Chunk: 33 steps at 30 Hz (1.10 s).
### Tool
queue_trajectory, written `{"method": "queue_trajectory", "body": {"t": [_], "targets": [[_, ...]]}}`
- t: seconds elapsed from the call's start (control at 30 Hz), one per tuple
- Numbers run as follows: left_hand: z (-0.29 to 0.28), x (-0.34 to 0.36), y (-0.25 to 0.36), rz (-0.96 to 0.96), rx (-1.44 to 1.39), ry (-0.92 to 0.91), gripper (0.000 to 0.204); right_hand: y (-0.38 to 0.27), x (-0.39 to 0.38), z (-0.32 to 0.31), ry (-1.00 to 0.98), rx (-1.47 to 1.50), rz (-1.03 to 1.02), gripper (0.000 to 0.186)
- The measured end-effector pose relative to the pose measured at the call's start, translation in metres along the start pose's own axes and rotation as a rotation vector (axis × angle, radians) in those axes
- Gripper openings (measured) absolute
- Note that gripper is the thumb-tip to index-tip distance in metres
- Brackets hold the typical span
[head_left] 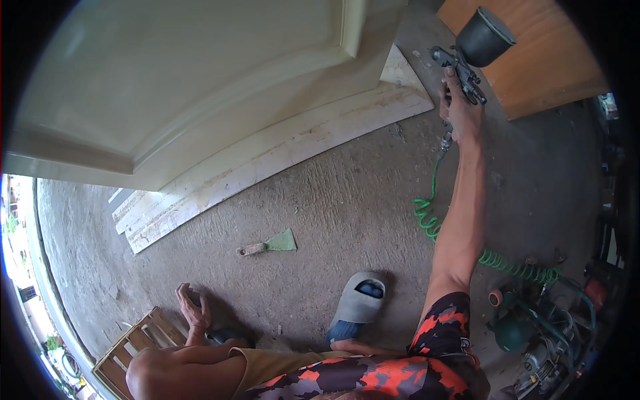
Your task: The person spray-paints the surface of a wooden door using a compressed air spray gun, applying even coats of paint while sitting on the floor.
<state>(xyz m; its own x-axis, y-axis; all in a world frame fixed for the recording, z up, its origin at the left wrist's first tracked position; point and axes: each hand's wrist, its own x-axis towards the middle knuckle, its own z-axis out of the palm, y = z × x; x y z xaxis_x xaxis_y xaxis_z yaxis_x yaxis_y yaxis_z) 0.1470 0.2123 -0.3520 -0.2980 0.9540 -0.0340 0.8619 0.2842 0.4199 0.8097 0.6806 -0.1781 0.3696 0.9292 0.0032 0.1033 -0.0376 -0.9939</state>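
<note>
My right hand [463, 110] is wrapped round a metal spray gun [467, 79] topped by a dark cup [483, 37], held out at the upper right. A green coiled hose [517, 265] runs from the gun's lower fitting back toward the machinery at the lower right. Before me is a cream panel door [220, 80], with pale boards [200, 190] lying under its lower edge. My left hand [195, 307] hangs at the lower left, fingers apart and slightly bent, holding nothing. A scraper [280, 241] with a green blade lies on the concrete between the door and my feet.
An orange-brown wooden panel [540, 80] stands at the upper right. A green compressor [513, 333] sits at the lower right. A slatted wooden crate [109, 370] is at the lower left, near a bright outdoor edge. My grey slipper [355, 309] is on the concrete floor [300, 200].
</note>
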Motion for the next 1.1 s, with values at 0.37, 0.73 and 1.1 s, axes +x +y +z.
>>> {"method": "queue_trajectory", "body": {"t": [0.37, 0.73, 1.1], "targets": [[-0.003, -0.001, 0.001, -0.004, -0.084, 0.022, 0.059, 0.014, -0.076, 0.06, -0.019, -0.091, -0.099, 0.045], [-0.008, 0.001, 0.0, 0.033, -0.199, 0.049, 0.05, 0.019, -0.195, 0.213, -0.058, 0.06, -0.162, 0.036], [-0.013, 0.004, -0.016, 0.082, -0.312, 0.072, 0.049, -0.012, -0.336, 0.366, -0.114, 0.015, -0.269, 0.035]]}}
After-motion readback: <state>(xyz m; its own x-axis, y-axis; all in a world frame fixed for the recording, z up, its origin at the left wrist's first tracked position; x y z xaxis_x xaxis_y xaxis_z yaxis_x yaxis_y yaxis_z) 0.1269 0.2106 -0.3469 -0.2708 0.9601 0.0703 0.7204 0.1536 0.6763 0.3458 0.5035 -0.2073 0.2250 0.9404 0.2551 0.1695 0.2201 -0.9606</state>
